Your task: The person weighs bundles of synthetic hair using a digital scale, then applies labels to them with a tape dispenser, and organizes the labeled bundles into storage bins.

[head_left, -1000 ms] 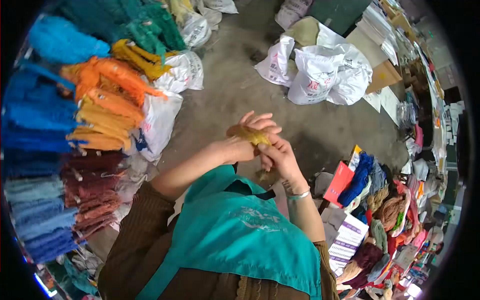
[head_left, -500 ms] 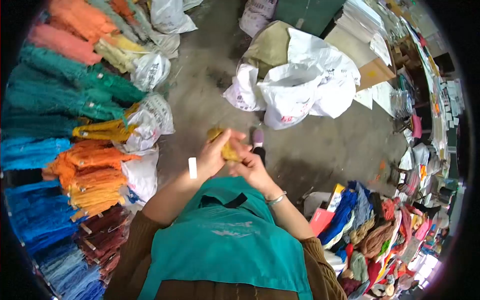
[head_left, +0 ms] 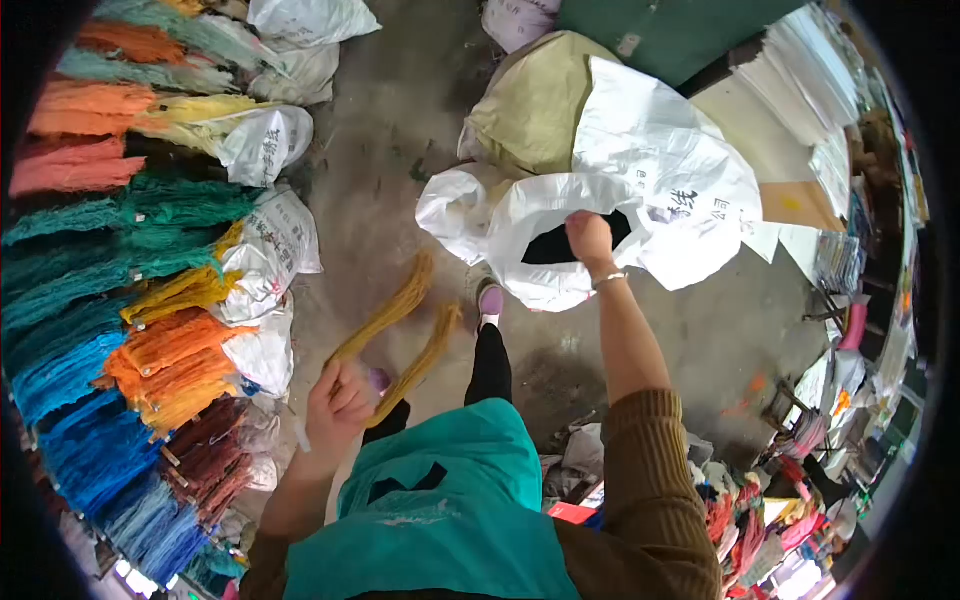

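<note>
My left hand [head_left: 340, 402], low and left of the apron, is closed around a hank of mustard-yellow yarn [head_left: 398, 305]. Two long ends of the hank hang out past my fingers over the floor. My right arm is stretched forward, and my right hand [head_left: 589, 238] is at the mouth of a white woven sack [head_left: 550, 288]. Its fingers are curled over the dark, black-looking inside of the sack; what they hold, if anything, is hidden.
Dyed yarn hanks [head_left: 80, 410] in many colours line the left side, with white sacks [head_left: 275, 245] beside them. A beige sack [head_left: 540, 105] and another white sack [head_left: 655, 130] stand behind the open one. Paper stacks [head_left: 805, 65] and coloured yarn [head_left: 745, 525] are on the right.
My hands, together on the mustard yarn before, are now apart. The left has moved down and left with the hank, now hanging long; the right has reached forward to the sack. The view has shifted.
</note>
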Motion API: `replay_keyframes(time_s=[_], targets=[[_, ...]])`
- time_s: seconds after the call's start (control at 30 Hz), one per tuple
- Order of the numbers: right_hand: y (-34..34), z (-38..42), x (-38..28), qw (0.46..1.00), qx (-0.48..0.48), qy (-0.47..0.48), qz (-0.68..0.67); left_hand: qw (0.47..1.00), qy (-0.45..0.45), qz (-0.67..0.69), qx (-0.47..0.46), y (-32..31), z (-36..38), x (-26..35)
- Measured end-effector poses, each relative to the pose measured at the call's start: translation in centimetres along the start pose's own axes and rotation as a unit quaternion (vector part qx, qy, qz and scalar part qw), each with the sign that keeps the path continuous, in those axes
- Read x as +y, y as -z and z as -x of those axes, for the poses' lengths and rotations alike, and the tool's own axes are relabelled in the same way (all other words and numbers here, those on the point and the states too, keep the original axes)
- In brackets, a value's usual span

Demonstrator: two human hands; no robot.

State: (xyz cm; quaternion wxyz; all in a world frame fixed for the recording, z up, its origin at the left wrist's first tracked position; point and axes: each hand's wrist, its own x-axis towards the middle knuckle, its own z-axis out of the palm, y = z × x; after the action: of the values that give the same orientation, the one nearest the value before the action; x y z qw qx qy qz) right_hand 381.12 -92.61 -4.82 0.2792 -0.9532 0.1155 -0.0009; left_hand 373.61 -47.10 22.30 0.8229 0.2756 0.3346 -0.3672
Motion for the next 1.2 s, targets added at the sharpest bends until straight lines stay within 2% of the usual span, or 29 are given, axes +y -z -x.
replay_keyframes(time_s=[0.03, 0.1, 0.13, 0.17, 0.23, 0.27, 0.37, 0.43, 0.57, 0.63, 0.7, 0.83, 0.9, 1.0, 1.1, 1.17, 1.2], targets=[[-0.1, -0.8, 0.9, 0.997, -0.031, -0.071, 0.021, 1.000, -0.001, 0.002, 0.009, 0.0, -0.1, 0.0], [-6.1, -1.1, 6.9, 0.980, -0.147, -0.037, 0.128, 0.998, -0.022, -0.016, 0.064, 0.6, -0.3, -0.2], [-7.1, -0.9, 6.7, 0.959, -0.215, -0.021, 0.184, 0.997, -0.021, -0.017, 0.073, 1.1, -0.4, -0.3], [-7.5, 0.5, 6.6, 0.973, -0.213, -0.073, 0.053, 0.996, -0.026, -0.010, 0.079, 1.6, -0.5, -0.3], [-9.4, 2.5, 4.3, 0.953, -0.277, -0.117, 0.031, 0.993, -0.030, 0.022, 0.114, 1.6, -1.0, -0.6], [-9.9, 3.6, 2.7, 0.945, -0.306, -0.110, 0.047, 0.992, -0.027, 0.021, 0.120, 1.7, -1.3, -0.8], [-13.7, 8.4, 0.3, 0.940, -0.254, -0.084, 0.210, 0.986, -0.018, 0.017, 0.162, 1.8, -2.1, -0.7], [-12.7, 8.7, -0.6, 0.939, -0.259, -0.074, 0.213, 0.981, -0.036, 0.000, 0.190, 1.3, -2.6, -0.7], [-11.2, 9.8, 0.0, 0.929, -0.285, 0.117, 0.202, 0.982, -0.040, 0.020, 0.182, 0.7, -3.0, 0.1], [-11.3, 11.7, -0.3, 0.918, -0.324, 0.164, 0.160, 0.989, -0.030, 0.006, 0.146, 0.9, -2.9, 0.2], [-12.1, 12.6, -1.4, 0.909, -0.352, 0.172, 0.143, 0.989, -0.025, 0.025, 0.141, 1.7, -3.2, -0.2], [-16.0, 11.7, -3.6, 0.900, -0.390, 0.111, 0.160, 0.992, -0.020, 0.050, 0.115, 3.1, -3.4, -1.0], [-18.3, 10.6, -4.1, 0.895, -0.404, 0.070, 0.178, 0.988, -0.023, 0.018, 0.153, 2.9, -3.1, -1.2], [-19.8, 9.7, -3.5, 0.885, -0.425, 0.015, 0.193, 0.990, -0.025, 0.013, 0.136, 3.8, -2.2, -1.0], [-16.8, 9.2, -0.8, 0.882, -0.440, -0.026, 0.165, 0.990, -0.021, 0.028, 0.133, 5.3, -1.4, -1.4], [-12.8, 8.7, 1.9, 0.902, -0.406, -0.111, 0.094, 0.991, -0.020, 0.048, 0.125, 6.2, -1.1, -1.1], [-10.4, 8.3, 3.6, 0.918, -0.352, -0.180, 0.018, 0.991, -0.029, 0.060, 0.114, 6.7, -0.8, -1.0]])
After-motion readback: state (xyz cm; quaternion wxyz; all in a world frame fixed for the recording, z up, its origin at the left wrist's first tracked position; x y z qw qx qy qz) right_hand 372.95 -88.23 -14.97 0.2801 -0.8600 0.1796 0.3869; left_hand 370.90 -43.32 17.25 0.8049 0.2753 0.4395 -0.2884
